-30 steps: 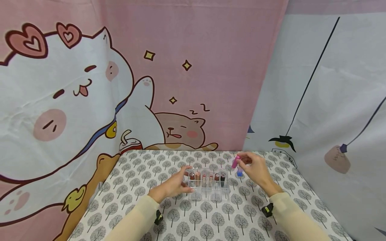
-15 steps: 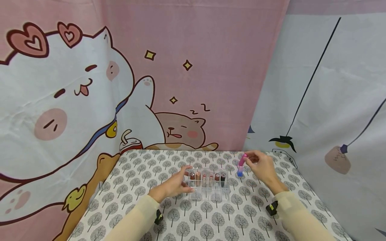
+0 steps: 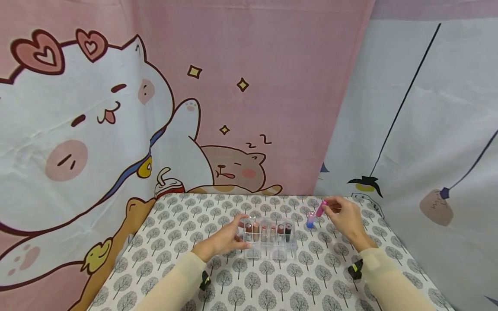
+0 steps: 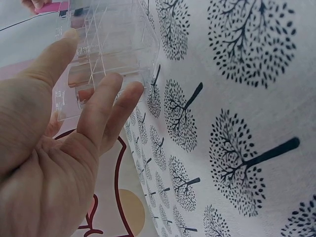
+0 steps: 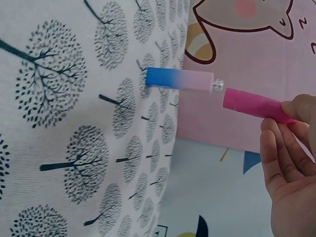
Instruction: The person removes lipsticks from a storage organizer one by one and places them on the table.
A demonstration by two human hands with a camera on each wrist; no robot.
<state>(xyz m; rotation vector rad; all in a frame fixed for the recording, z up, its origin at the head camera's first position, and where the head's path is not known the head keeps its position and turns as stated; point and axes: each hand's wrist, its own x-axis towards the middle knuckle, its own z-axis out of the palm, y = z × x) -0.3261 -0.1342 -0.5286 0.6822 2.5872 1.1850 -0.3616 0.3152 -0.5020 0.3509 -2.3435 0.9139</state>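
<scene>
My left hand (image 3: pixel 223 239) grips the left end of a clear plastic lipstick organizer (image 3: pixel 269 245), thumb in front and fingers at the back. Several lipsticks in brown, peach, red and black stand in its back row. To the right, my right hand (image 3: pixel 346 218) pinches a bright pink lipstick tube (image 5: pixel 254 105) near one end, thumb against fingers. The pink tube tilts, its lower end close to the top of a blue-to-pink tube (image 5: pixel 180 79) standing upright on the cloth. A clear faceted bead (image 5: pixel 217 85) tops that standing tube.
A white cloth (image 3: pixel 249 280) printed with grey trees covers the table. Behind it hangs a pink curtain (image 3: pixel 272 86) with cartoon cats, and a pale curtain (image 3: pixel 408 108) closes the right side. The organizer's front compartments show the cloth through them.
My right hand has moved right with the pink tube, passing behind and over the blue-to-pink tube to its right side. The left hand and the organizer stay put.
</scene>
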